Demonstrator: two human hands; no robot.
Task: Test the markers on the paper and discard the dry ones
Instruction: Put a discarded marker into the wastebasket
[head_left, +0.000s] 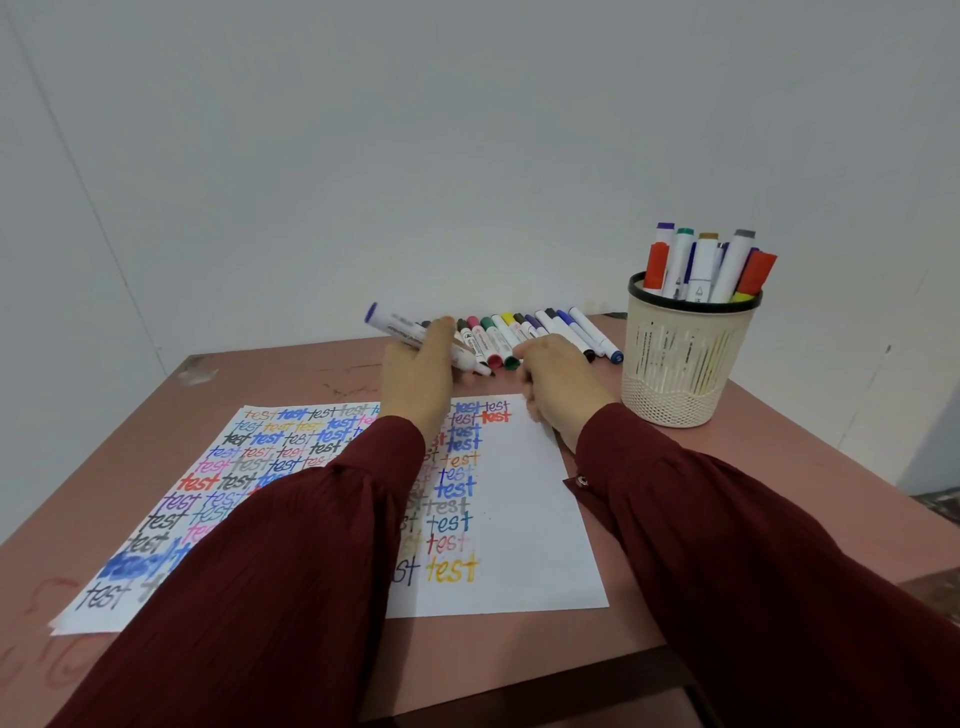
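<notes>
The left hand (415, 382) has its fingers clamped round a white marker (397, 330), blue end up and left, tip pointing down at the row of markers (524, 332) lying on the tabletop (779, 499) beyond the paper (524, 499). The right hand (561, 387) is at that row, its fingers curled and blurred; I cannot tell whether they hold anything. A basket (685, 364) of markers stands to the right.

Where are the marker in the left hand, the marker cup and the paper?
marker (401, 328), head view, on its white barrel.
marker cup (675, 364), head view, on its slatted wall.
paper (524, 499), head view, on its blank right part.
</notes>
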